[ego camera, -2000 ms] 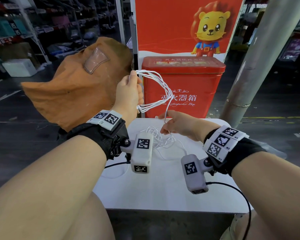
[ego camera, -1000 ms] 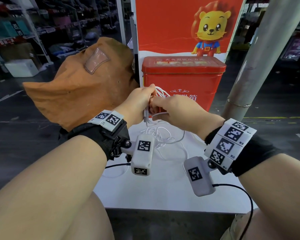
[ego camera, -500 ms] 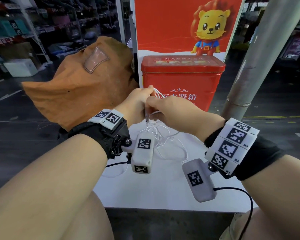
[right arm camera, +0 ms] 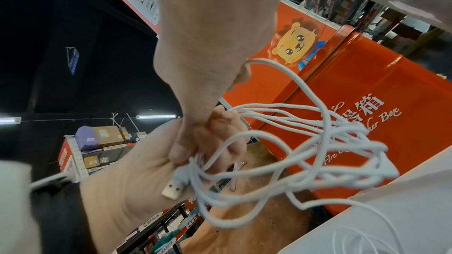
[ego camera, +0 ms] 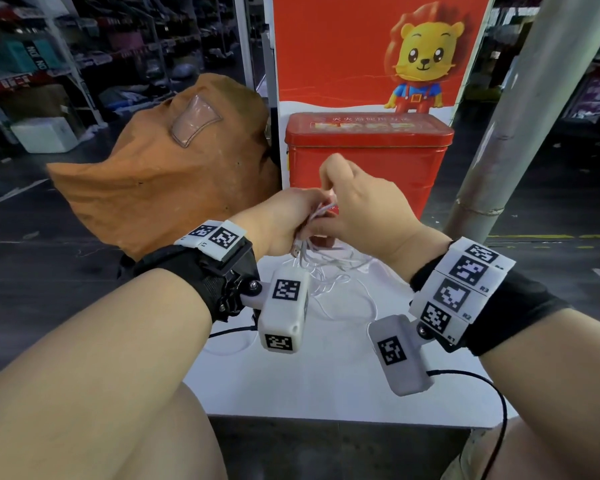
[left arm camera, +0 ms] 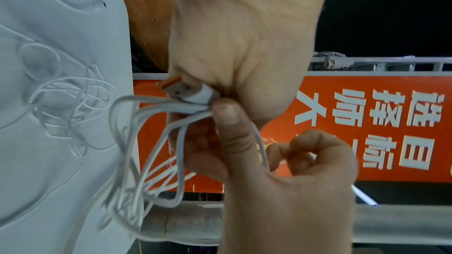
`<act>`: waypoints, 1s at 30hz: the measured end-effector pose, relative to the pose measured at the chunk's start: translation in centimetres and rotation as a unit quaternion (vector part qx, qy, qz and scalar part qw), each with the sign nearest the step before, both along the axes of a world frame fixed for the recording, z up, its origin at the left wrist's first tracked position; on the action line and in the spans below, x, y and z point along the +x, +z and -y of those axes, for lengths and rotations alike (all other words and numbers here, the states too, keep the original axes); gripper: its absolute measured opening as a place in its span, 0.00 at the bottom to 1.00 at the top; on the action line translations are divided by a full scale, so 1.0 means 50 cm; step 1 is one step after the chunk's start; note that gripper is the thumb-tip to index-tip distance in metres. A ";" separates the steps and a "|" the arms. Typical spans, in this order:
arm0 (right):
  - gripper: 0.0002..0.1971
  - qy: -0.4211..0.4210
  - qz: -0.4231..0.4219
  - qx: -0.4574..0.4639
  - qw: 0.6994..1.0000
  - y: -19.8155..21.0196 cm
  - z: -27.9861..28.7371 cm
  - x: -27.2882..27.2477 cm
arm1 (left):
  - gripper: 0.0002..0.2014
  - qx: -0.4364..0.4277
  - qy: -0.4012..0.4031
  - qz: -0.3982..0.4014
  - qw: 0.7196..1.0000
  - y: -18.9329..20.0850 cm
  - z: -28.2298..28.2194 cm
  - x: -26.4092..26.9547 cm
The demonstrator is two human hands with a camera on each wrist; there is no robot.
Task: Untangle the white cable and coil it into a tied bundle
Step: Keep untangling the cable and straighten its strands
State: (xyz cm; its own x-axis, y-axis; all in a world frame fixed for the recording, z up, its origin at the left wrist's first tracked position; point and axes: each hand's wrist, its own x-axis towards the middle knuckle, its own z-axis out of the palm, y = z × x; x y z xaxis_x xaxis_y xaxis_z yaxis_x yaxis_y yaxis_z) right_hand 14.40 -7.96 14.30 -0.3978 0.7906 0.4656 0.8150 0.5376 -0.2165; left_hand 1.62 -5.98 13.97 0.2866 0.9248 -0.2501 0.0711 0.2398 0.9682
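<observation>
White cable sits bunched between our two hands above the white table, in front of the red fire extinguisher box. Our left hand grips the loops; our right hand pinches a strand.

From the left wrist, we see the thumb clamping the strands beside the USB plug.

From the right wrist, loops spill out, slack trailing onto the table.
</observation>
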 end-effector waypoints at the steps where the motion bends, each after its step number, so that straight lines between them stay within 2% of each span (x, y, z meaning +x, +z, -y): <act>1: 0.33 -0.019 -0.011 -0.021 1.000 0.001 -0.001 0.003 | 0.13 -0.001 -0.016 -0.020 1.000 -0.002 0.002 0.002; 3: 0.36 -0.043 -0.038 -0.052 0.997 -0.005 -0.008 0.011 | 0.16 -0.004 -0.049 -0.064 0.997 -0.002 0.010 0.008; 7: 0.28 -0.021 -0.075 -0.101 0.992 -0.021 -0.024 0.021 | 0.16 -0.019 -0.105 -0.093 0.990 0.004 0.010 0.015; 11: 0.24 0.029 -0.157 -0.153 0.975 -0.015 -0.027 0.047 | 0.18 0.012 -0.071 -0.109 0.991 0.004 -0.005 0.006; 16: 0.03 0.017 -0.180 -0.158 0.971 -0.026 -0.027 0.081 | 0.17 0.020 -0.040 -0.099 0.994 -0.003 -0.023 -0.019; 22: 0.06 0.006 -0.232 -0.071 0.970 -0.028 -0.035 0.062 | 0.22 -0.023 -0.082 -0.067 0.994 -0.003 -0.020 -0.001; 25: 0.12 -0.027 -0.245 -0.050 0.968 -0.029 -0.043 0.067 | 0.26 -0.026 -0.111 -0.045 0.992 0.005 -0.019 0.000; 27: 0.16 -0.051 -0.217 -0.061 0.973 -0.030 -0.046 0.079 | 0.28 -0.009 -0.132 -0.037 0.990 0.011 -0.018 -0.003; 30: 0.15 -0.077 -0.146 -0.139 0.977 -0.030 -0.047 0.096 | 0.25 0.018 -0.147 -0.018 0.989 0.017 -0.014 -0.015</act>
State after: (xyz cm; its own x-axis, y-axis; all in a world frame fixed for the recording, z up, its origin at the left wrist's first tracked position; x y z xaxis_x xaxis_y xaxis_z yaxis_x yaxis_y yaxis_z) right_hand 19.22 -5.59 12.81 -0.1468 0.9425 0.3004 0.7637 0.3010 -0.5712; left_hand 0.88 -5.28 14.83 0.5361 0.8112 -0.2337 0.1673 0.1692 0.9713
